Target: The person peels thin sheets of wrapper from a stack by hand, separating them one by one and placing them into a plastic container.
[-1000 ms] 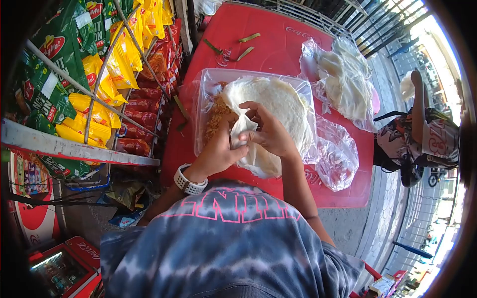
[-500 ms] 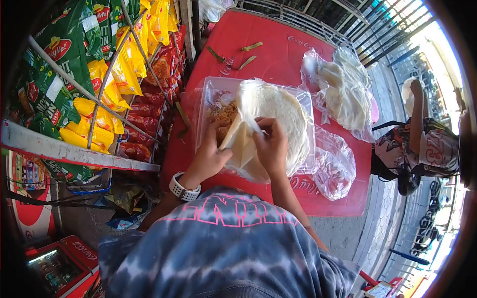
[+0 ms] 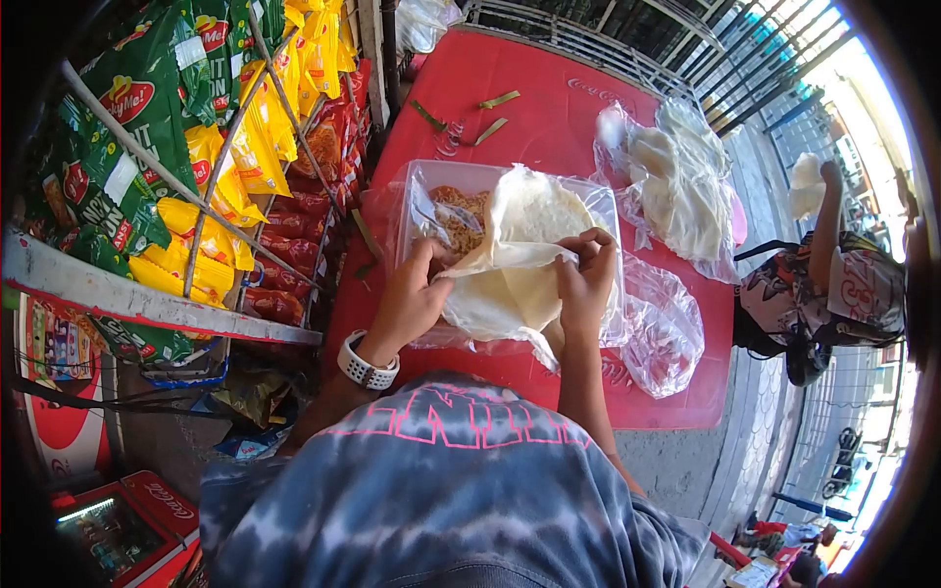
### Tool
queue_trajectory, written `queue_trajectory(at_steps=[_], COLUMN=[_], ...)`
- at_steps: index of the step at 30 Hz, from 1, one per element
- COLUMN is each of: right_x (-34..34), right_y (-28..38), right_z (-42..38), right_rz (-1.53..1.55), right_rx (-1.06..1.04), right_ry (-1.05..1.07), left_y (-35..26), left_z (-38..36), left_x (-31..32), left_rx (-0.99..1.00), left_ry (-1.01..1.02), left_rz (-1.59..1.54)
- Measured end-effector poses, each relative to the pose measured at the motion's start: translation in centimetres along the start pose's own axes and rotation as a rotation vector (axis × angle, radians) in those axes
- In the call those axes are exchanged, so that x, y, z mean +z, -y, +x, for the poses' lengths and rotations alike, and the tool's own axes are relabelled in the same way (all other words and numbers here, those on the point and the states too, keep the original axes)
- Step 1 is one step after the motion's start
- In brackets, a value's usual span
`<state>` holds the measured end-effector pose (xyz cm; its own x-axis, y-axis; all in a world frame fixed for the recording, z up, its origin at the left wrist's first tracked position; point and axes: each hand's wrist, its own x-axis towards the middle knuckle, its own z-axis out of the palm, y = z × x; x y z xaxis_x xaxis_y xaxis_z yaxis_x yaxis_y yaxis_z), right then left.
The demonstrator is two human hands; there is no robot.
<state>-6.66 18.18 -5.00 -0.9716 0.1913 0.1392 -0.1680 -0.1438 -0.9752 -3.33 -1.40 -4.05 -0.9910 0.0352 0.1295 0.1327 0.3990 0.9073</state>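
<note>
The left hand (image 3: 412, 299) pinches the left end of a thin white sheet (image 3: 515, 299), thumb against fingers; the right hand (image 3: 588, 279) pinches the same sheet towards its right side. The sheet lies over the near part of a clear container (image 3: 470, 173) on the red tabletop (image 3: 520, 108), its near corner hanging past the container's near edge. Compared with half a second ago, the hands stand wider apart, the right hand further right, and the sheet's upper edge now runs across between them rather than rising as a steep fold; this suggests that the sheet is being opened out and loosened from the white layers (image 3: 554, 211) on the far side. Shredded orange-brown food (image 3: 459, 220) shows at the container's far left, partly veiled by clear film. The left fingertips are partly hidden behind the sheet, which also covers much of the container's near side. Whether one layer or several is held, and whether it is wholly free, cannot be told.
</note>
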Motion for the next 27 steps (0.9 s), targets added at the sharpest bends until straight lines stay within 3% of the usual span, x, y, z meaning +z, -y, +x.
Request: queue_trajectory(at_steps=[2,4,6,8,9,11,14,15,18,19,22,25,27], right_x=[-0.3,-0.3,0.2,0.7,1.0,1.7,2.6,2.7,4.5,4.8,4.8,4.9,4.5], right_y=[-0.1,0.2,0.7,0.7,0.6,0.4,1.8,3.1,2.6,2.9,1.9,2.2,2.3], right_z=[-0.3,-0.8,-1.4,-1.4,-1.4,-1.4,-1.5,-1.7,-3.2,-3.1,-2.7,-2.7,-2.3], right_rz=[-0.091,-0.193,-0.300,-0.155,-0.132,-0.084,-0.235,-0.347,-0.582,-0.485,-0.411,-0.409,-0.378], right_rx=[0.010,0.028,-0.159,-0.043,0.039,0.200,-0.053,-0.052,-0.245,-0.215,-0.220,-0.283,-0.280], right_ry=[0.079,0.286,0.553,0.727,0.685,0.600,0.737,0.814,0.530,0.472,0.411,0.345,0.312], left_y=[0.1,-0.1,-0.4,0.7,0.7,0.2,-0.5,-0.6,-1.2,-1.4,-1.8,-1.7,-2.6], left_z=[-0.4,-0.4,0.1,1.2,1.7,2.1,2.1,2.0,1.7,1.7,1.4,0.9,0.8], left_x=[-0.1,-0.3,-0.5,-0.1,0.0,0.0,0.3,0.4,0.3,-0.1,0.0,0.8,0.4], left_rx=[-0.067,0.084,0.246,0.165,0.126,0.093,0.053,0.037,0.108,0.179,0.267,0.347,0.256], left_ry=[0.065,0.067,0.069,0.048,0.039,0.048,0.032,0.022,0.027,0.038,0.024,-0.028,0.049], left_rz=[0.079,0.140,0.203,0.037,-0.046,0.088,0.244,0.285,0.424,0.344,0.413,0.277,0.176])
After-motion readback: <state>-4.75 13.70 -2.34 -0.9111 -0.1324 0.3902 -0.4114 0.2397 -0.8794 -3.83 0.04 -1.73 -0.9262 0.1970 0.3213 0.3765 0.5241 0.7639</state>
